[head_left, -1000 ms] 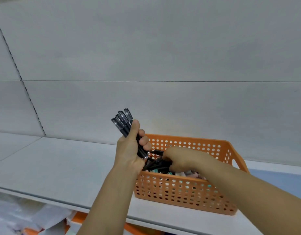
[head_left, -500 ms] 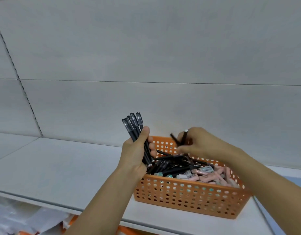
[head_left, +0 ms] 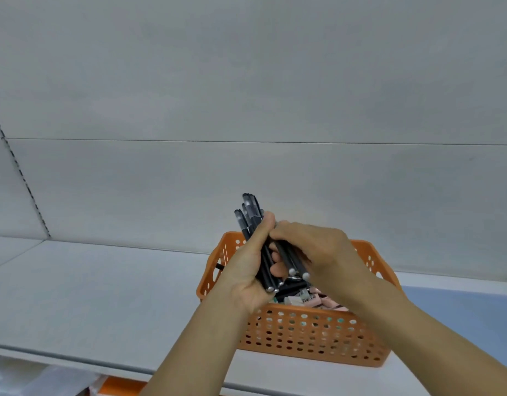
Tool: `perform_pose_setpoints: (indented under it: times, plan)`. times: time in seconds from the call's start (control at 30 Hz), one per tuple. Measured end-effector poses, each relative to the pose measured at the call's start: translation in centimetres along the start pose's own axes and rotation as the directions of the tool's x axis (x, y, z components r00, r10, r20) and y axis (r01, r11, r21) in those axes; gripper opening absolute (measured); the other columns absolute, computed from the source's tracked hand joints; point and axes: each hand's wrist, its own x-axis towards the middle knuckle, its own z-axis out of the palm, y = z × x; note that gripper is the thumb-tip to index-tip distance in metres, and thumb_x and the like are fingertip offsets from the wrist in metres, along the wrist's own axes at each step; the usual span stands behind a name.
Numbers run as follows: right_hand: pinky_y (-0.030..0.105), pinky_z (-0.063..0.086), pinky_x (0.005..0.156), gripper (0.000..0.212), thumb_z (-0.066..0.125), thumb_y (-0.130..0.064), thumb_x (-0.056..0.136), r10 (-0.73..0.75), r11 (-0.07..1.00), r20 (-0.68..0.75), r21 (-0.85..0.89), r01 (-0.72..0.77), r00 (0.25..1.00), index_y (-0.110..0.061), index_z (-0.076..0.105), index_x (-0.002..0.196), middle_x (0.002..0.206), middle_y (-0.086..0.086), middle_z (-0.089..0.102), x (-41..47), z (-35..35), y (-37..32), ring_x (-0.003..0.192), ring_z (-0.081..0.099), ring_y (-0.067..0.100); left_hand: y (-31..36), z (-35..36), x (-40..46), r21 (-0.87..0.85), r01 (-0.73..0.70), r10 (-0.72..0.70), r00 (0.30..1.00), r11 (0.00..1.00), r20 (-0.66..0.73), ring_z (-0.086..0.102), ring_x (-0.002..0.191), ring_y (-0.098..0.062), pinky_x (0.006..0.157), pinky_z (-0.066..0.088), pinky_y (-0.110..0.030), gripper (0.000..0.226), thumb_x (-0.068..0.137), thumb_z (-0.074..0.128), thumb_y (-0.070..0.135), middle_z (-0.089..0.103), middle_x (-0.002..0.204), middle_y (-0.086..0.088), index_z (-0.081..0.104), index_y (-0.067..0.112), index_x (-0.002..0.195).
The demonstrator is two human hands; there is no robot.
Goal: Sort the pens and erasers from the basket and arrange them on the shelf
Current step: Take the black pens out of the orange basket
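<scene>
Left hand (head_left: 253, 270) is clamped round a bundle of black plastic pens with silver end caps (head_left: 256, 238), thumb across the front, pens near upright and tilted slightly left. Right hand (head_left: 318, 252) is closed on a couple more black pens (head_left: 288, 260), pressing them against the right side of the bundle; fingertips of both hands touch at the top. Both grips are closed, neither hand free.

Why held this way, my read: left acts as the collector so right can keep picking, and holding the pens parallel with silver ends down makes them easy to lay as one group.

Both hands hover over the left end of the orange perforated plastic basket (head_left: 318, 335), which sits on the grey shelf board (head_left: 89, 295) near its front edge, toward the right. Still inside: a few loose black pens, plus pink and white block erasers (head_left: 318, 300) with barcode labels along the near wall. One pen tip pokes out through the basket's left wall.

Versus half a second back: right hand was apart from the left, above the far rim, holding freshly picked pens. Now it has crossed over and met the bundle. Left hand has risen a little. More of the basket is hidden by the hands.

Nothing is laid out on the shelf yet, so sorting is early.
</scene>
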Motion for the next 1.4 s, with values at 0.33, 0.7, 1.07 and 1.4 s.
perform_pose_setpoints:
  times: [0.33,0.7,1.07,1.4]
  plan:
    - [0.025,0.051,0.089,0.028,0.041,-0.026,0.102,0.874,0.334,-0.007,0.735,-0.59,0.486,-0.023,0.066,0.114,0.101,-0.007,0.071,-0.7,1.3,-2.8,0.099,0.067,0.008,1.5,-0.2,0.6,-0.008,-0.338,0.337,0.94,0.941,-0.048,0.072,0.094,-0.027,0.076,0.061,-0.042,0.024,0.085,0.066,0.02,0.074,0.099,-0.014,0.064,0.005,0.103]
    - [0.031,0.058,0.079,0.047,0.042,-0.056,0.094,0.923,0.079,0.15,0.828,-0.554,0.355,-0.022,0.074,0.099,0.095,0.001,0.074,1.1,3.0,-4.0,0.093,0.07,0.015,-0.4,-0.2,0.2,0.209,-0.291,0.256,0.95,0.934,0.179,0.065,0.069,-0.015,0.065,0.056,-0.029,0.015,0.086,0.068,0.023,0.065,0.074,-0.004,0.074,0.009,0.086]
    - [0.032,0.06,0.074,0.019,0.066,-0.03,0.085,0.57,0.039,0.606,0.654,-0.755,0.555,-0.013,0.075,0.084,0.106,0.016,0.072,0.5,-5.1,0.3,0.083,0.071,0.022,-3.1,3.0,-0.5,0.593,-0.064,-0.199,0.908,0.803,0.368,0.067,0.06,-0.015,0.055,0.057,-0.028,0.02,0.073,0.08,0.036,0.069,0.074,-0.009,0.077,0.016,0.076]
    - [0.05,0.059,0.073,0.015,0.069,-0.015,0.083,0.832,0.193,0.169,0.805,-0.561,0.529,-0.016,0.064,0.069,0.066,0.014,0.063,-5.8,-14.2,3.2,0.061,0.063,0.03,-16.7,11.9,2.8,0.015,-0.019,0.017,0.994,1.0,0.107,0.07,0.1,-0.023,0.095,0.053,-0.043,0.062,0.099,0.038,0.056,0.071,0.111,-0.017,0.063,0.002,0.117]
